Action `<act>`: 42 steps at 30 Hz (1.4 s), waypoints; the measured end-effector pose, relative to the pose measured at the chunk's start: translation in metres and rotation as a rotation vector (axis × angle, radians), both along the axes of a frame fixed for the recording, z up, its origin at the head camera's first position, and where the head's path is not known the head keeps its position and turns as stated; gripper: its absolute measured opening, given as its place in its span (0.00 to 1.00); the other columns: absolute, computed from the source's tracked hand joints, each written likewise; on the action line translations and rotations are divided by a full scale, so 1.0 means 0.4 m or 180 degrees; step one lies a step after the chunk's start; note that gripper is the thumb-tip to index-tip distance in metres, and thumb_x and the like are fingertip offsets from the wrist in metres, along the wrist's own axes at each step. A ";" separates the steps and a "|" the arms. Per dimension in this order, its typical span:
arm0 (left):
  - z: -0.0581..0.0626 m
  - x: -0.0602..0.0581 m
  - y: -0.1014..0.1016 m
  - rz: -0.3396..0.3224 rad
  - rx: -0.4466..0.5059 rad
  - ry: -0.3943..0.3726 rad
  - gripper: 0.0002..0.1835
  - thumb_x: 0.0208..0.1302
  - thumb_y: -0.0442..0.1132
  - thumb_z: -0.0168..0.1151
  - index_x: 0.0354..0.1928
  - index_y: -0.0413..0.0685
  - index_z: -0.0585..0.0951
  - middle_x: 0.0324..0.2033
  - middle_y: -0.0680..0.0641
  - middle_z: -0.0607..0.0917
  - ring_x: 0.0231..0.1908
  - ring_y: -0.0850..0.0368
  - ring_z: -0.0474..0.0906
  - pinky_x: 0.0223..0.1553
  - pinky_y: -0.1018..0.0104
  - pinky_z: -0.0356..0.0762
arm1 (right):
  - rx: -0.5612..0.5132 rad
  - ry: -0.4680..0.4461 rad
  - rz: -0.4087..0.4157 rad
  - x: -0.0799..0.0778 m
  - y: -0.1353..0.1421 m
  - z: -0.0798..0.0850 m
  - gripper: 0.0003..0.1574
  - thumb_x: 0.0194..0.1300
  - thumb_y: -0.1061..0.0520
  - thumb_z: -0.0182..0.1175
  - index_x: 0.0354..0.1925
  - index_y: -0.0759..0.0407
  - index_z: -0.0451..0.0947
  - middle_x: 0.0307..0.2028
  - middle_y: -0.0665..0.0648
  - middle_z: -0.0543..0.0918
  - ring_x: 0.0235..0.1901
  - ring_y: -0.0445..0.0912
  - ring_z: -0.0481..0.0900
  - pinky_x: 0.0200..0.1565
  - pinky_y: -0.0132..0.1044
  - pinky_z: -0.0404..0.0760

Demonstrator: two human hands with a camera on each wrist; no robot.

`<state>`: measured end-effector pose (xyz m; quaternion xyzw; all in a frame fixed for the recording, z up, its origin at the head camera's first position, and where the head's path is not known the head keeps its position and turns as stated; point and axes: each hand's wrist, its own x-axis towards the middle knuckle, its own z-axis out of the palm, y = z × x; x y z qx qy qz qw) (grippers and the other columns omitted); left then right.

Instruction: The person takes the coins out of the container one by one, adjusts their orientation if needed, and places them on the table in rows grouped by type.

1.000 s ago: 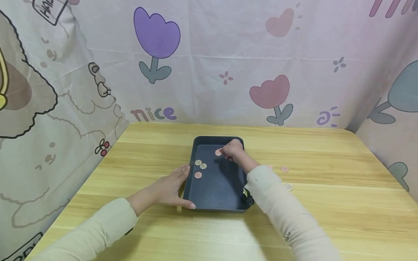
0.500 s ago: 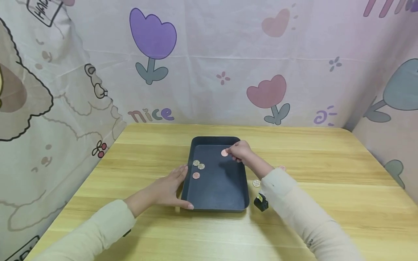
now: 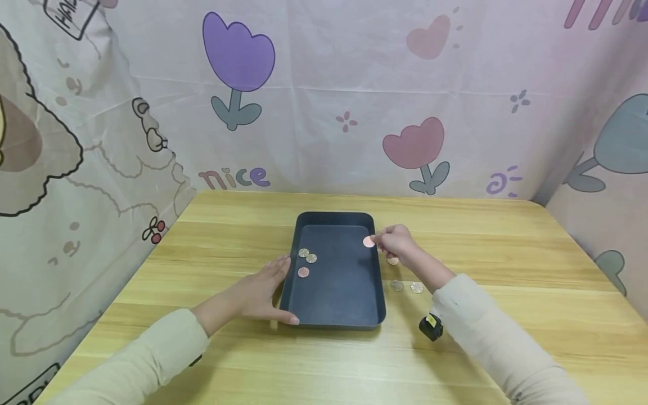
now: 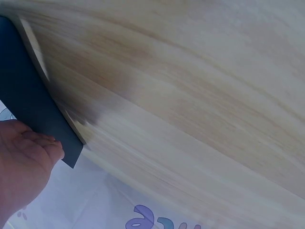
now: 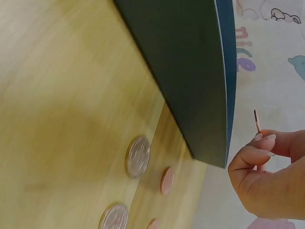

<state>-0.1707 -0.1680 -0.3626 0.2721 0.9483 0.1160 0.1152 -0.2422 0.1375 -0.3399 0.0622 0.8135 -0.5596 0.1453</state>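
A dark grey rectangular tray (image 3: 334,292) lies on the wooden table. My left hand (image 3: 263,289) rests along its left wall, fingers extended and thumb at the near left corner; the left wrist view has the fingers (image 4: 45,143) against the outside of the wall. Between thumb and forefinger, my right hand (image 3: 399,244) pinches a copper-coloured coin (image 3: 368,242) near the tray's right rim. Edge-on, that coin (image 5: 257,121) stands up from the fingertips in the right wrist view. Inside the tray, toward the left, are two overlapping pale gold coins (image 3: 311,259) and a copper coin (image 3: 303,272).
Right of the tray, two silver-toned coins (image 3: 417,287) and a copper coin (image 3: 392,261) lie on the table (image 3: 496,242), with another copper coin partly behind the right forearm. A black wrist camera (image 3: 431,327) hangs at the right cuff. Printed cloth (image 3: 324,112) hangs behind the table.
My right hand has moved right with the pinched coin, from over the tray's far part to its right rim. Coins on the table came into view beneath the arm. The left hand stayed put.
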 end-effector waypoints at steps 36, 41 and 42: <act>-0.007 0.000 -0.002 0.0035 -0.0011 -0.0034 0.67 0.39 0.77 0.59 0.71 0.38 0.46 0.72 0.40 0.47 0.72 0.43 0.43 0.67 0.46 0.57 | 0.0237 -0.0009 0.0013 0.080 0.263 -0.039 0.14 0.66 0.59 0.52 0.39 0.71 0.73 0.16 0.44 0.70 0.17 0.33 0.64 0.21 0.23 0.67; -0.006 0.001 -0.001 0.0034 -0.0034 -0.0024 0.67 0.39 0.77 0.58 0.71 0.38 0.47 0.72 0.41 0.47 0.72 0.43 0.44 0.67 0.46 0.57 | 0.0290 -0.0024 0.0004 0.085 0.294 -0.042 0.24 0.66 0.58 0.51 0.51 0.79 0.67 0.19 0.44 0.71 0.18 0.33 0.65 0.22 0.23 0.69; -0.006 0.001 -0.001 0.0034 -0.0030 -0.0025 0.67 0.39 0.77 0.58 0.71 0.38 0.47 0.72 0.40 0.47 0.72 0.43 0.44 0.67 0.46 0.57 | 0.0301 -0.0021 0.0001 0.086 0.300 -0.043 0.25 0.66 0.58 0.51 0.52 0.79 0.67 0.19 0.44 0.71 0.18 0.33 0.65 0.22 0.23 0.69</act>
